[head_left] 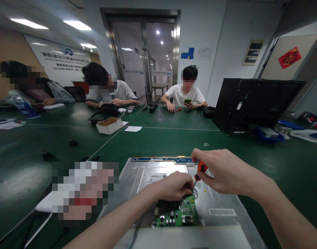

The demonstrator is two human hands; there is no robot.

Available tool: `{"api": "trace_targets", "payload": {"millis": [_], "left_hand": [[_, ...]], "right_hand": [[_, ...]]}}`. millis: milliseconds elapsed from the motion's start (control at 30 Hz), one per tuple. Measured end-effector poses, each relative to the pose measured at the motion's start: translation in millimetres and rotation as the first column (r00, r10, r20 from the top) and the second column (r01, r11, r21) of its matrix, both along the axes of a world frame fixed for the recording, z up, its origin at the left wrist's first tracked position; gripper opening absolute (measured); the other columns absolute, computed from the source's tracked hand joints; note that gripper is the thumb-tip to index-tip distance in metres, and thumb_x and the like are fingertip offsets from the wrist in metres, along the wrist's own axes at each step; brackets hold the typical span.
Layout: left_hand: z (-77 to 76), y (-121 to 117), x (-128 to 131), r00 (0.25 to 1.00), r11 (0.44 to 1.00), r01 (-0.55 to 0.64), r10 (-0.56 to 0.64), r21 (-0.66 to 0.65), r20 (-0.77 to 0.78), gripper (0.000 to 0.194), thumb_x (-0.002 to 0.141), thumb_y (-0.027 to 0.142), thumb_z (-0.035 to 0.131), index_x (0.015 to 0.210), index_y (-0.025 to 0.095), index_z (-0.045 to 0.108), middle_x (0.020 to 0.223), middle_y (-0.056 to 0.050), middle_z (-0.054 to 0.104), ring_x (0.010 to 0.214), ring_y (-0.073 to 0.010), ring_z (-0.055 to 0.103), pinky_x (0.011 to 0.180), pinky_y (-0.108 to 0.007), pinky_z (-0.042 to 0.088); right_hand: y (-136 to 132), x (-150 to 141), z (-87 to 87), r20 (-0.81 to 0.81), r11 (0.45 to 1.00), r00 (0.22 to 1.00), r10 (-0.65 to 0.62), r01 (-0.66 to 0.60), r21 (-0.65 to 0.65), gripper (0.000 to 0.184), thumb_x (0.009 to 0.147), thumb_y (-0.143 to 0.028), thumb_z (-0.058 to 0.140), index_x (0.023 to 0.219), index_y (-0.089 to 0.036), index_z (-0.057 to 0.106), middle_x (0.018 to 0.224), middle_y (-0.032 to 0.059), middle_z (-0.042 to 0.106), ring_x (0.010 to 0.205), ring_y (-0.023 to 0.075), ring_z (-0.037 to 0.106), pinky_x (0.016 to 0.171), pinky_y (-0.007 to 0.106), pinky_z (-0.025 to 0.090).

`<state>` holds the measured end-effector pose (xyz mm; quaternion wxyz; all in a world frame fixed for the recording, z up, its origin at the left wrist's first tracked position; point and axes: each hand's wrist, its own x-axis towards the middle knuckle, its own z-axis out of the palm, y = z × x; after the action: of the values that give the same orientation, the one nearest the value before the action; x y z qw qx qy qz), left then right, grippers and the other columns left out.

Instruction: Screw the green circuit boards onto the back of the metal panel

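Screwdriver (202, 167) tilts in the grip of the right hand (220, 173), tip down at the far right corner of the board (177, 213). The left hand (175, 186) curls beside the tip; whether it pinches anything, I cannot tell. The board lies on the panel (223, 200), well short of its far edge.

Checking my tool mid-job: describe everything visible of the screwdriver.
The screwdriver has an orange and black handle and a thin, metal-looking shaft. Gripped by the right hand, it leans, tip downward near the far edge of the green circuit board, beside the left hand. What the tip touches is too small to tell.
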<state>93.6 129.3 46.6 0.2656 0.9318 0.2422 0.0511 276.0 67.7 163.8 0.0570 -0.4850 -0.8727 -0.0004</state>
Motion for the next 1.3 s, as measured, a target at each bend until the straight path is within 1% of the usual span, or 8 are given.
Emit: {"api": "trace_targets", "payload": {"millis": [133, 300, 467, 733, 900, 1067, 1200, 1300], "left_hand": [[0.3, 0.2, -0.1, 1.0, 1.0, 0.006, -0.006, 0.0, 0.001, 0.012, 0.084, 0.01, 0.067, 0.092, 0.018, 0.065, 0.092, -0.003, 0.07, 0.086, -0.0197, 0.065, 0.073, -0.026, 0.045], [-1.6, 1.2, -0.1, 1.0, 1.0, -0.003, 0.003, 0.0, -0.015, 0.01, 0.084, 0.011, 0.067, 0.09, 0.019, 0.064, 0.089, -0.002, 0.069, 0.084, -0.0196, 0.064, 0.07, -0.025, 0.044], [-3.8, 2.4, 0.0, 1.0, 1.0, -0.009, 0.009, 0.002, -0.023, 0.008, 0.085, 0.013, 0.067, 0.089, 0.018, 0.064, 0.088, -0.002, 0.069, 0.083, -0.0197, 0.064, 0.069, -0.025, 0.044], [-3.8, 2.2, 0.5, 1.0, 1.0, -0.003, 0.004, 0.006, -0.02, 0.009, 0.084, 0.011, 0.068, 0.09, 0.017, 0.065, 0.087, -0.002, 0.07, 0.082, -0.0194, 0.065, 0.069, -0.024, 0.044], [-0.8, 0.5, 0.6, 1.0, 1.0, 0.002, -0.002, 0.022, -0.015, 0.01, 0.084, 0.01, 0.068, 0.091, 0.017, 0.066, 0.089, -0.003, 0.07, 0.084, -0.0198, 0.065, 0.071, -0.025, 0.044], [-1.8, 1.7, 0.6, 1.0, 1.0, 0.015, -0.015, 0.024, -0.013, 0.009, 0.085, 0.011, 0.067, 0.09, 0.018, 0.067, 0.091, -0.003, 0.07, 0.087, -0.0201, 0.065, 0.075, -0.026, 0.045], [-3.5, 3.4, 1.1, 1.0, 1.0, 0.024, -0.024, 0.018, -0.013, 0.009, 0.084, 0.01, 0.066, 0.088, 0.019, 0.067, 0.087, -0.001, 0.069, 0.084, -0.0192, 0.064, 0.073, -0.025, 0.045], [-4.2, 3.6, 1.5, 1.0, 1.0, 0.022, -0.021, 0.02, -0.018, 0.01, 0.084, 0.01, 0.067, 0.086, 0.019, 0.067, 0.085, -0.001, 0.069, 0.082, -0.0193, 0.064, 0.071, -0.025, 0.044]], "right_hand": [[1.5, -0.3, -0.9, 0.015, 0.999, 0.999, -0.031, 0.032, -0.005, 0.016, 0.088, -0.029, 0.063, 0.099, -0.023, 0.053, 0.084, 0.0001, 0.073, 0.071, 0.0213, 0.068, 0.055, 0.027, 0.028], [3.3, 0.6, -4.0, 0.009, 1.0, 1.0, -0.025, 0.025, -0.003, 0.016, 0.086, -0.022, 0.061, 0.098, -0.024, 0.051, 0.081, -0.0019, 0.072, 0.069, 0.0206, 0.068, 0.055, 0.027, 0.028], [2.7, 1.2, -4.1, -0.02, 1.0, 1.0, -0.017, 0.017, -0.003, 0.017, 0.086, -0.021, 0.059, 0.101, -0.024, 0.05, 0.081, -0.0017, 0.072, 0.069, 0.0209, 0.067, 0.055, 0.027, 0.028], [0.7, 0.2, -0.9, 0.01, 0.999, 1.0, -0.017, 0.017, -0.031, 0.018, 0.086, -0.02, 0.059, 0.1, -0.023, 0.05, 0.083, 0.0001, 0.07, 0.07, 0.0209, 0.065, 0.056, 0.027, 0.027], [-0.4, 1.4, 2.5, -0.058, 0.996, 0.998, 0.028, -0.033, -0.083, 0.02, 0.084, -0.016, 0.06, 0.099, -0.024, 0.049, 0.087, -0.002, 0.069, 0.072, 0.0187, 0.063, 0.058, 0.027, 0.03], [0.2, 3.2, 0.4, -0.11, 0.991, 0.991, 0.079, -0.089, -0.096, 0.022, 0.085, -0.014, 0.059, 0.102, -0.026, 0.05, 0.093, -0.004, 0.069, 0.075, 0.0171, 0.062, 0.059, 0.027, 0.031], [0.6, 3.0, -2.0, -0.083, 0.995, 0.994, 0.066, -0.072, -0.069, 0.018, 0.086, -0.016, 0.059, 0.099, -0.025, 0.051, 0.09, -0.0033, 0.069, 0.073, 0.0169, 0.063, 0.058, 0.028, 0.03], [1.5, 1.9, -2.4, -0.034, 0.999, 0.999, 0.037, -0.038, -0.034, 0.015, 0.086, -0.019, 0.06, 0.097, -0.024, 0.052, 0.089, -0.0015, 0.069, 0.073, 0.019, 0.064, 0.057, 0.028, 0.028]]}}
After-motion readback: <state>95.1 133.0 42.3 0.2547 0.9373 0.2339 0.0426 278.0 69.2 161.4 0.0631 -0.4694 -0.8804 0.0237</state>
